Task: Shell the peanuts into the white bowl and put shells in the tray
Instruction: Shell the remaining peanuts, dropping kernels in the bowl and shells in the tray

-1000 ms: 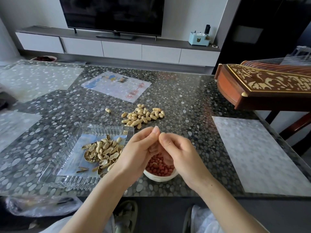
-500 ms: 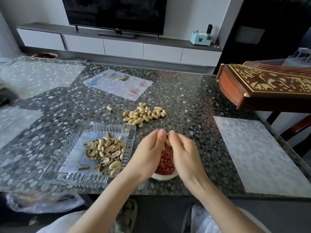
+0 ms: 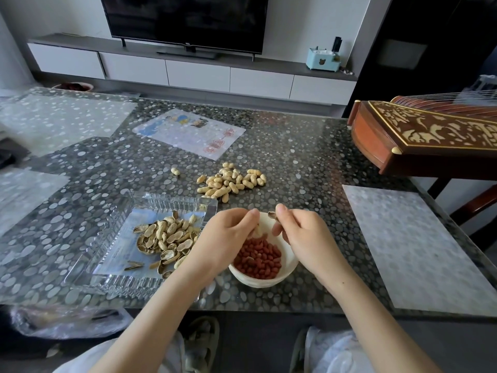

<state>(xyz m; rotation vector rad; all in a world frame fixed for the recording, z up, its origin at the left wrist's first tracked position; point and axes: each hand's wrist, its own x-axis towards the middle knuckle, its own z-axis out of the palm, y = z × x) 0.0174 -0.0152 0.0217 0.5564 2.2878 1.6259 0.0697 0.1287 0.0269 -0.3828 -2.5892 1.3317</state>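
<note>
Both forearms reach in from the near edge, hands meeting over the white bowl [image 3: 291,262] of red kernels [image 3: 258,258]. The left hand [image 3: 228,235] is palm down, its fingers curled round a pale shell fragment [image 3: 257,229]. The right hand [image 3: 304,232] pinches a shell half [image 3: 272,215] between thumb and forefinger. Left of the bowl, the glass tray [image 3: 113,238] holds empty shells [image 3: 166,238]. Unshelled peanuts [image 3: 231,181] lie farther off on the surface [image 3: 295,162].
</note>
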